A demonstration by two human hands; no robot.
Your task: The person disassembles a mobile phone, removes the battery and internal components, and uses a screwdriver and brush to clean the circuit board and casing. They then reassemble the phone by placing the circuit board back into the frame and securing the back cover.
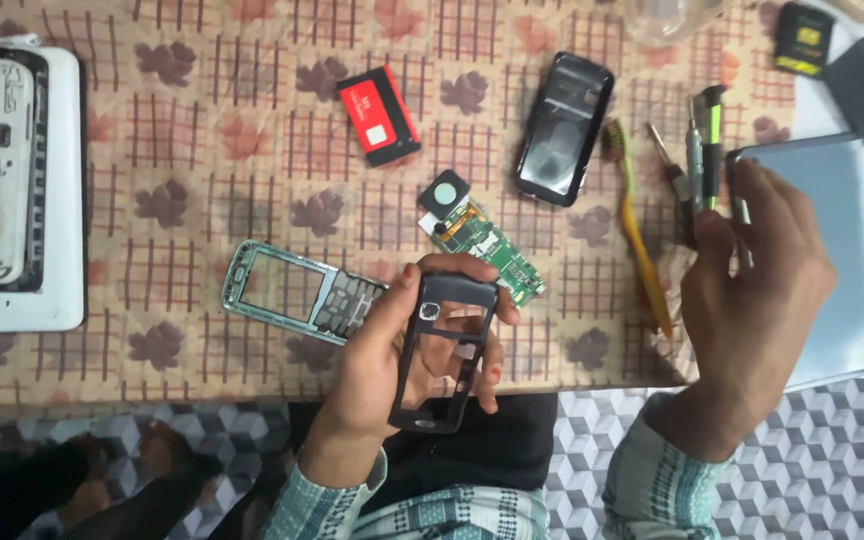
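Left hand (382, 360) gripping hollow black plastic frame (442, 350)

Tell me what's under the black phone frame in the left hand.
Through the black phone frame openings, the left hand's palm and fingers show. Its lower end hangs over dark clothing past the table edge. Anything behind the solid rim is covered.

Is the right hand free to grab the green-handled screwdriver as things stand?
Probably yes: the right hand hovers beside the green-handled screwdriver, fingers apparently empty, nothing between them.
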